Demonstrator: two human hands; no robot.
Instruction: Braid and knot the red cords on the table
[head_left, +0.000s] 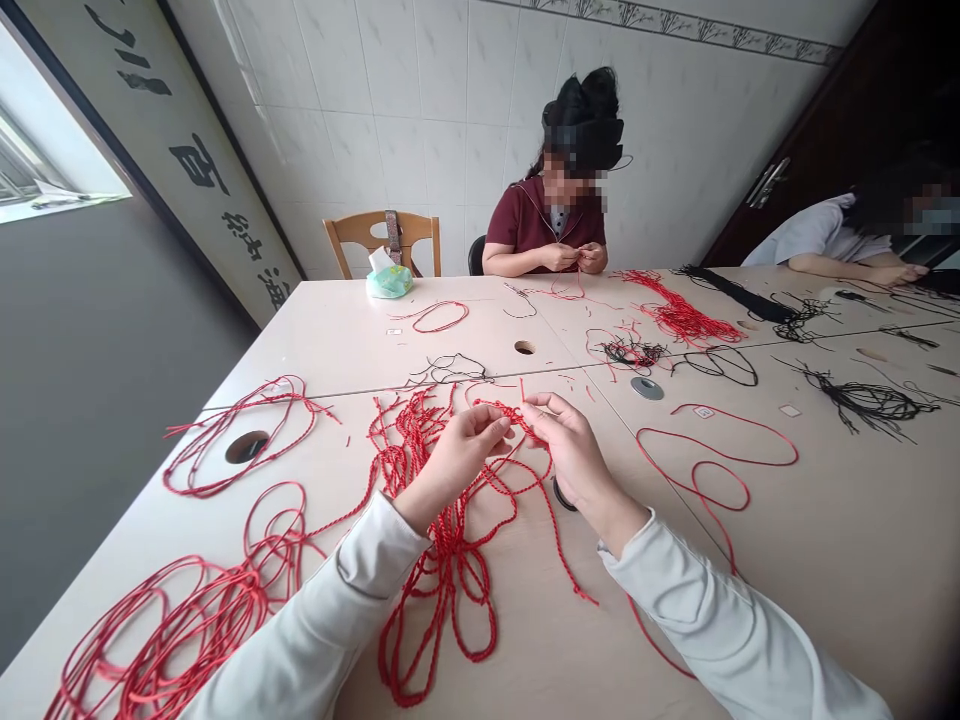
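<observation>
My left hand (476, 440) is closed, with thumb and forefinger pinched on a red cord (512, 411) above the table. My right hand (566, 445) grips the same cord a little to the right, its fingertips pressed together and a short red end standing up above them. A twisted length hangs down from the hands to a knotted end (585, 595) on the table. Beneath and beside my left hand lies a bundle of twisted red cords (439, 590), partly hidden by my wrist and sleeve.
Loops of smooth red cord (202, 610) lie at the front left, and a knotted loop (247, 390) surrounds a table hole. Black cords (870, 400) and a red bundle (686, 315) lie farther right. Two people sit across; one (551, 220) handles red cord. A tissue pack (390, 281) stands at the back.
</observation>
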